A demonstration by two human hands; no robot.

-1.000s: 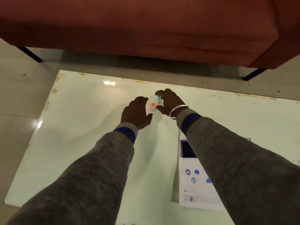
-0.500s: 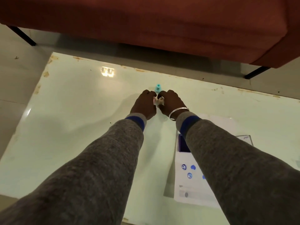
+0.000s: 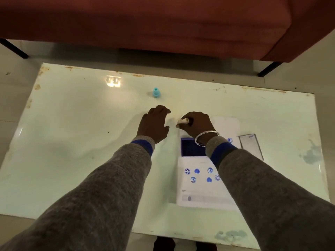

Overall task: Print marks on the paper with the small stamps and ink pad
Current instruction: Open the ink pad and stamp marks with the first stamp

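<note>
My right hand [image 3: 196,125] is closed around a small pale stamp [image 3: 183,121], held just beyond the blue ink pad [image 3: 192,148]. My left hand [image 3: 154,124] hovers beside it, fingers curled, and whether it holds anything is hidden. A turquoise stamp [image 3: 156,92] stands alone on the table further away. The white paper [image 3: 201,189] lies nearer to me than the pad and carries several blue marks, smiley faces and hearts [image 3: 197,171]. My right arm covers the paper's right part.
The pale green table [image 3: 72,133] has worn, rusty edges. A clear lid with a dark rim [image 3: 251,145] lies right of the pad, and a white sheet [image 3: 226,125] beyond it. A red sofa [image 3: 163,24] on black legs runs along the far side.
Both hands have drawn back from the turquoise stamp toward the ink pad. The right hand now carries the pale stamp. The camera has shifted, showing more of the paper.
</note>
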